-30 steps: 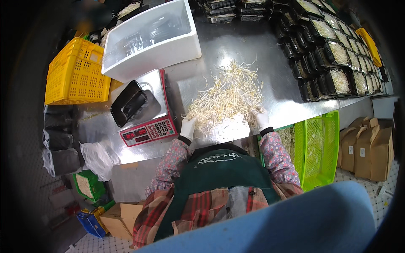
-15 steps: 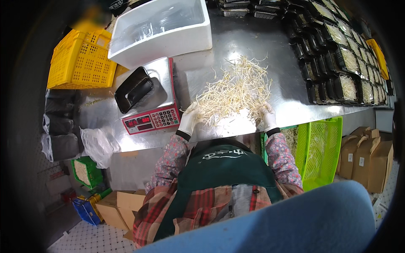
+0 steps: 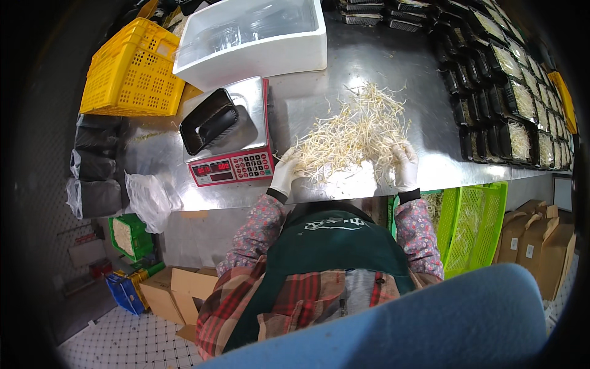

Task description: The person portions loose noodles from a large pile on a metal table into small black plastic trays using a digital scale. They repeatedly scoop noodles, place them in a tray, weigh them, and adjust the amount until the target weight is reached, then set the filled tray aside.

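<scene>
A loose pile of pale bean sprouts [image 3: 356, 132] lies on the steel table [image 3: 393, 61] in front of me. My left hand [image 3: 286, 173], in a white glove, rests at the pile's near left edge with fingers spread into the sprouts. My right hand [image 3: 405, 165], also gloved, presses on the pile's near right edge. Left of the pile stands a red-fronted scale [image 3: 230, 161] carrying an empty black tray [image 3: 208, 121].
A white foam box [image 3: 252, 37] sits behind the scale, a yellow crate [image 3: 132, 71] to its left. Rows of black trays [image 3: 510, 92], some filled with sprouts, cover the table's right side. A green crate [image 3: 476, 224] and brown boxes [image 3: 541, 237] stand below on the right.
Both hands have stayed at the near edge of the sprout pile, spreading slightly apart. The view has shifted a little; the pile looks more gathered between the hands.
</scene>
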Demonstrator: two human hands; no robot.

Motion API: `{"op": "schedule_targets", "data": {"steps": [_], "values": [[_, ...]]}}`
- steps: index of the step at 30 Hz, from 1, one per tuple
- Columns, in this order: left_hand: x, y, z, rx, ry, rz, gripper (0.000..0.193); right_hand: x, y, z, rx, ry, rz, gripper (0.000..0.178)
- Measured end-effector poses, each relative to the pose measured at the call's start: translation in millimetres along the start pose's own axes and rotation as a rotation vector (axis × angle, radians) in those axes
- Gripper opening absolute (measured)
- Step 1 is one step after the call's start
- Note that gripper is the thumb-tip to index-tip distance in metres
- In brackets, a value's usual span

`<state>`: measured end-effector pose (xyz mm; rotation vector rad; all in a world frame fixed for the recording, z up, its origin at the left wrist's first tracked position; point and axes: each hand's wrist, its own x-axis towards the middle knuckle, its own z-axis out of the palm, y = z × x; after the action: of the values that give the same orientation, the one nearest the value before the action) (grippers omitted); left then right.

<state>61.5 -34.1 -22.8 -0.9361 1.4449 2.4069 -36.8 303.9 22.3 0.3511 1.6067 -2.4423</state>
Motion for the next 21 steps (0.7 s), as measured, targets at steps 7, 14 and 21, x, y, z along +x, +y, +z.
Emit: {"op": "schedule_targets", "data": {"steps": [7,14,21], "values": [[-4.2,-1.2,4.4,0.178,0.128,0.067,0.058,1.4,16.4,6.2,-0.310,-0.146,0.119,0.052],[3.0,-20.3,-5.9,0.127,0.126,0.170,0.061,10.2,8.7,-0.8,-0.494,-0.043,-0.122,0.030],[-0.8,-13.6,1.6,0.209,0.161,0.261,0.059,23.5,18.0,-1.6,-0.399,0.144,-0.255,0.016]]}}
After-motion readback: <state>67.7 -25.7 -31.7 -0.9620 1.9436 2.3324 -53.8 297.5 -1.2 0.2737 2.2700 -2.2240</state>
